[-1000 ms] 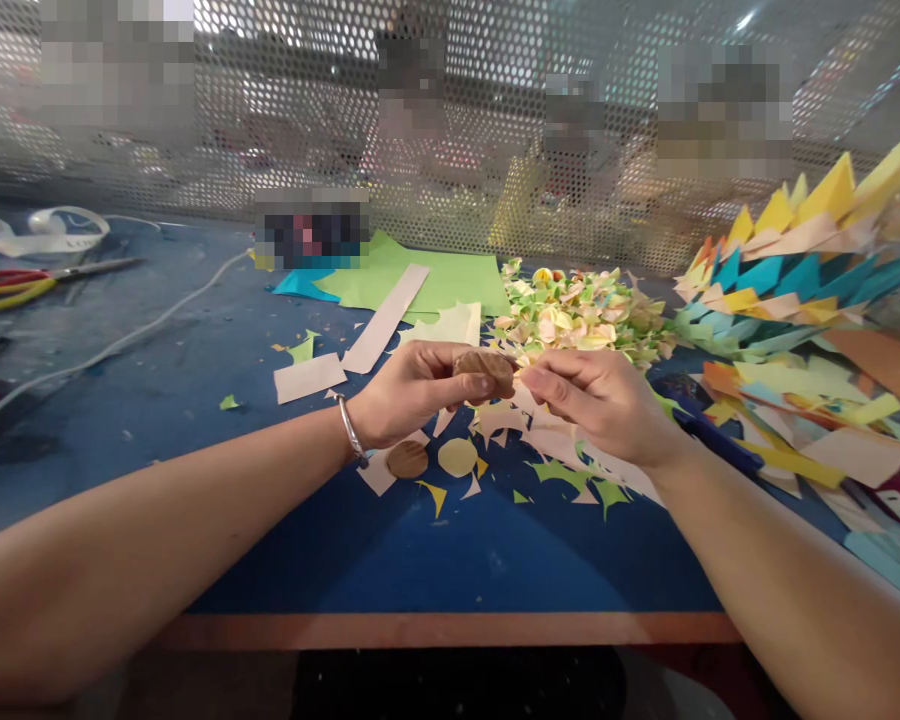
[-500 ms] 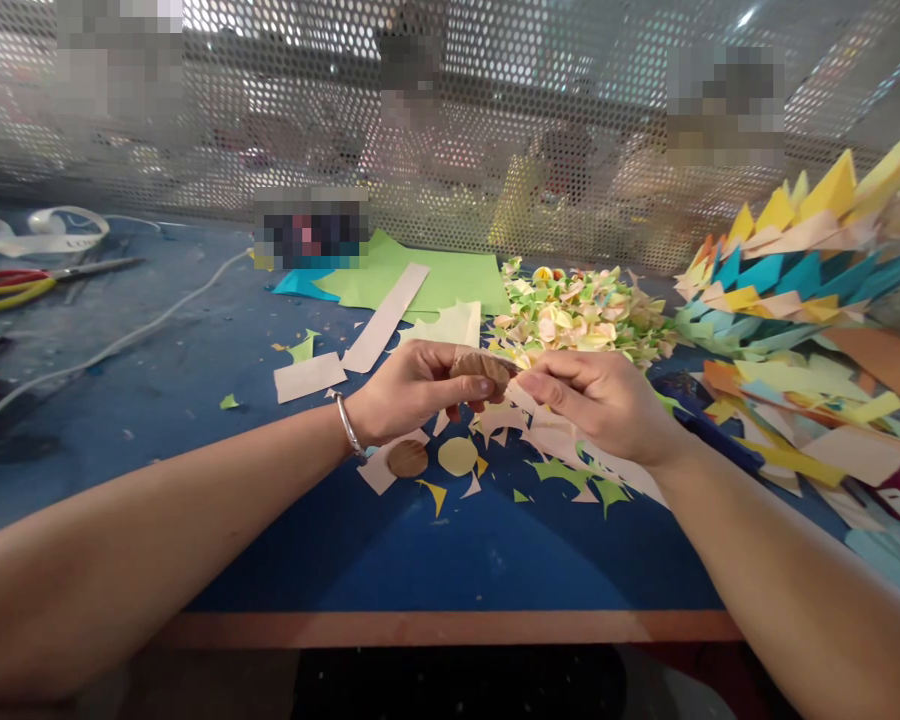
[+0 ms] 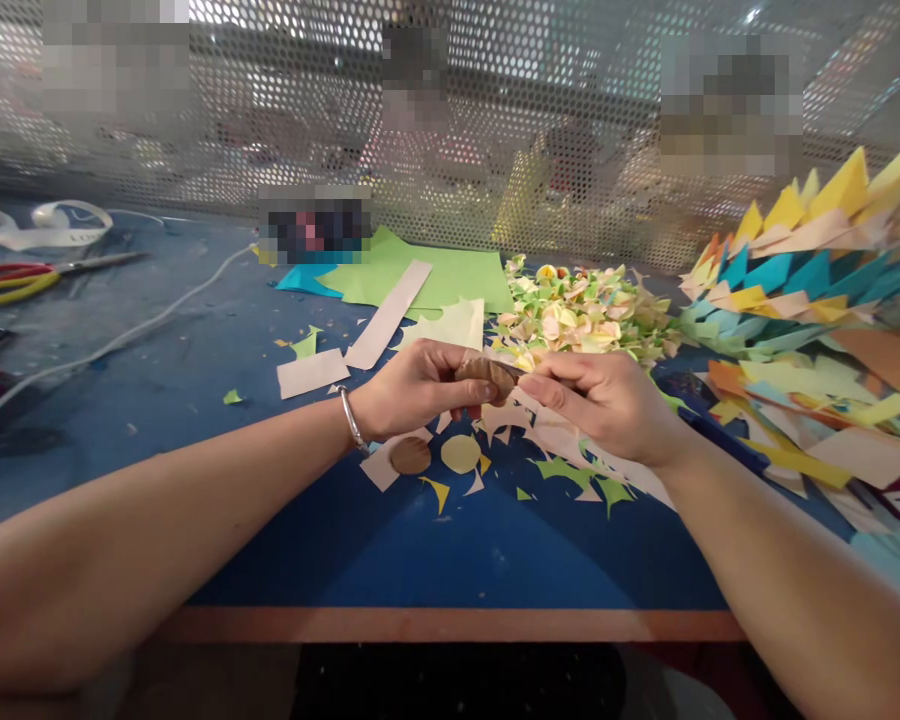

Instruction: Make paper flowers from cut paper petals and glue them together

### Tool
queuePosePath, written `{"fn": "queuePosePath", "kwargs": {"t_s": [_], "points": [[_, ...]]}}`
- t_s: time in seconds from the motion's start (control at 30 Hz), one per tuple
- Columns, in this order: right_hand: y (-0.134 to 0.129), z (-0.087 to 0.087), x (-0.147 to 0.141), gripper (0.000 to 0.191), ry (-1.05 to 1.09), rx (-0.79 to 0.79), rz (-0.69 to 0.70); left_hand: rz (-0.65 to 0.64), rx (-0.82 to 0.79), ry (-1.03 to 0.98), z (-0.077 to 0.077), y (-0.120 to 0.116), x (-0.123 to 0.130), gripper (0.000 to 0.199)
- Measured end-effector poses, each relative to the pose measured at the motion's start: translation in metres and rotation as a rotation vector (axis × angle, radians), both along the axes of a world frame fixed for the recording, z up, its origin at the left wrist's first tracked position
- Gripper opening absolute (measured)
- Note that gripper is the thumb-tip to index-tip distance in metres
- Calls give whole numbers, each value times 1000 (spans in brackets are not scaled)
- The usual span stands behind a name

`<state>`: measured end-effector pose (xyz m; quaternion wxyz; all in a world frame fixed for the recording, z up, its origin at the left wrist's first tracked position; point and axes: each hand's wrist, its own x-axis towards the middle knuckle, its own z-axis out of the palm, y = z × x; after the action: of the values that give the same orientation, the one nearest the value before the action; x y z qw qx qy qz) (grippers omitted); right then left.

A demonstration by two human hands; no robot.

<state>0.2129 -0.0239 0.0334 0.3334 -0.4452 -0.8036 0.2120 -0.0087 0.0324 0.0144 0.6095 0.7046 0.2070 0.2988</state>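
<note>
In the middle of the head view, my left hand (image 3: 412, 390) is closed on a thin brown disc (image 3: 504, 378) with a creased surface, its thumb lying across the near face. My right hand (image 3: 600, 405) pinches at the disc's right edge; its fingertips are pressed together, and whatever lies between them is too small to make out. Beneath the hands, a second brown disc (image 3: 411, 456) rests on a pinkish paper scrap (image 3: 381, 470). Beside it lies a pale yellow paper disc (image 3: 461, 454). Green and pink cut-out scraps (image 3: 562, 470) are scattered under my right hand.
Behind the hands are green paper sheets (image 3: 450, 275), a pale strip (image 3: 390, 315) and a heap of small folded paper pieces (image 3: 577, 310). Layered paper points (image 3: 787, 260) rise at right. Scissors (image 3: 60, 275) and a white cable (image 3: 142, 330) lie left. A perforated screen (image 3: 270, 150) closes the back.
The brown disc tilts a little differently between the fingers. Both hands keep nearly the same place, and the whole view has shifted slightly.
</note>
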Motion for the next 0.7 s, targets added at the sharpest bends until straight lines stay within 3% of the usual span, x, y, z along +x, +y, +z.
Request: {"fn": "queuePosePath", "kwargs": {"t_s": [0.7], "points": [[-1,1,-4,42,-41,2,30,-49,18,101,2,0,-2,12]]}}
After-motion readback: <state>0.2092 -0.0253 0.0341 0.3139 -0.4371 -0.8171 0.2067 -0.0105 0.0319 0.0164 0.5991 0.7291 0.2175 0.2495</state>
